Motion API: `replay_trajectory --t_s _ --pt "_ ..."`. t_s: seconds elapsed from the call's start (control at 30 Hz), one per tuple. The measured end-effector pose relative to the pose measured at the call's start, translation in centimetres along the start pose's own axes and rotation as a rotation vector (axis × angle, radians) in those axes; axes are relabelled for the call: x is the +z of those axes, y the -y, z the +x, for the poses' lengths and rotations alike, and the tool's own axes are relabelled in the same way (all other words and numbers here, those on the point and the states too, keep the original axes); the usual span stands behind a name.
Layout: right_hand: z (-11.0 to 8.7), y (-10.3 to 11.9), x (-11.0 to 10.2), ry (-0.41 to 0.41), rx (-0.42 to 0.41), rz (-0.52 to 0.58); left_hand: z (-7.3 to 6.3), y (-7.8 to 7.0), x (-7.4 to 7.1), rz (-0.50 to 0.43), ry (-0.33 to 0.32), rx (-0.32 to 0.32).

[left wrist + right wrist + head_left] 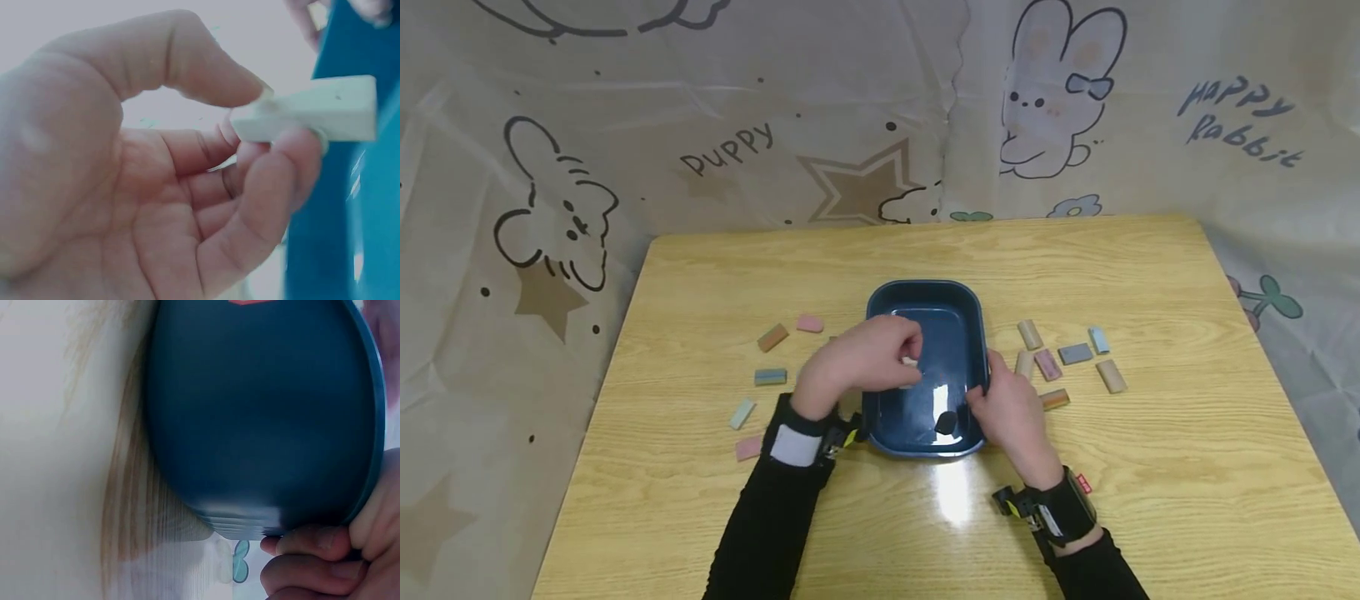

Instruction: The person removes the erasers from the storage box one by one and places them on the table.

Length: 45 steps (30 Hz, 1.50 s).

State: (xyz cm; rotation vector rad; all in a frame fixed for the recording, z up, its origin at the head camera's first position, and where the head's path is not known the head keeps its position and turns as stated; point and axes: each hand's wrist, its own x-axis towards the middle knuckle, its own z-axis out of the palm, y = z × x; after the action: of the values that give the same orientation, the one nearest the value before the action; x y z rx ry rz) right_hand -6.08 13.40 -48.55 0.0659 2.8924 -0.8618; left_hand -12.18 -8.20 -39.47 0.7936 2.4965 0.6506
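Between the thumb and fingers of my left hand (872, 354) I pinch a small white rectangular block (337, 109). In the head view this hand is over the left side of a deep blue rectangular tray (925, 286), and it hides most of the block. My right hand (1011, 408) grips the tray's right rim, its fingers curled over the edge in the right wrist view. A dark patch (946, 422) shows on the tray floor near the front; I cannot tell if it is an object or a reflection.
Left of the tray lie several small blocks, among them a brown one (772, 337), a pink one (809, 322) and a blue-grey one (771, 377). More lie at the right, including a grey-blue block (1076, 353) and a beige block (1111, 376). A printed curtain (940, 108) hangs behind the wooden table (1150, 275).
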Motion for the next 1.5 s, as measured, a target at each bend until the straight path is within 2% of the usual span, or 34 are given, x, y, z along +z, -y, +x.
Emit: replay_trajectory --t_s 0.07,0.17,0.33,0.47,0.57,0.67,0.77,0.83,0.97,1.03,1.1,1.2,1.33,1.43,1.5 --pt "0.0 0.0 0.0 0.002 0.002 0.009 -2.7 1.8 -0.4 -0.048 -0.062 -0.012" --pt "0.1 -0.1 0.1 -0.003 0.002 0.017 -6.6 5.3 -0.6 -0.118 -0.127 -0.084" --pt "0.1 -0.2 0.2 -0.002 0.003 0.024 -12.9 11.5 0.3 -0.183 -0.167 -0.295" --pt "0.0 -0.3 0.2 0.005 0.002 0.029 -17.4 14.9 1.5 -0.239 -0.165 -0.474" --pt "0.0 -0.3 0.0 0.000 -0.001 0.029 -19.3 16.4 2.3 -0.282 -0.135 -0.551" --pt "0.0 -0.3 -0.1 -0.004 0.000 0.030 -19.8 17.3 2.8 -0.309 -0.099 -0.554" --pt "0.0 -0.2 -0.2 0.004 0.002 0.029 -19.6 17.6 3.0 -0.273 -0.089 -0.560" --pt "0.0 -0.2 -0.2 0.014 0.003 0.034 -19.5 17.5 2.8 -0.221 -0.091 -0.589" --pt "0.0 0.0 -0.1 0.027 0.010 0.033 -19.1 16.4 1.4 -0.120 -0.104 -0.625" --pt "0.0 0.1 0.0 0.026 0.012 0.030 -18.3 15.4 0.4 -0.088 -0.122 -0.601" --pt "0.0 0.1 0.0 0.023 0.011 0.028 -17.0 14.0 -0.8 -0.057 -0.141 -0.545" --pt "0.0 0.2 0.0 0.025 0.012 0.030 -13.7 10.6 -2.3 -0.024 -0.151 -0.431" --pt "-0.1 0.2 0.0 0.029 0.018 0.037 -7.6 5.2 -3.3 -0.002 -0.098 -0.249" --pt "0.0 0.2 0.1 0.024 0.020 0.032 -2.7 1.6 -3.0 0.024 -0.023 -0.108" --pt "0.0 0.2 0.2 0.021 0.016 0.025 0.2 -0.2 -2.1 0.067 0.049 -0.050"
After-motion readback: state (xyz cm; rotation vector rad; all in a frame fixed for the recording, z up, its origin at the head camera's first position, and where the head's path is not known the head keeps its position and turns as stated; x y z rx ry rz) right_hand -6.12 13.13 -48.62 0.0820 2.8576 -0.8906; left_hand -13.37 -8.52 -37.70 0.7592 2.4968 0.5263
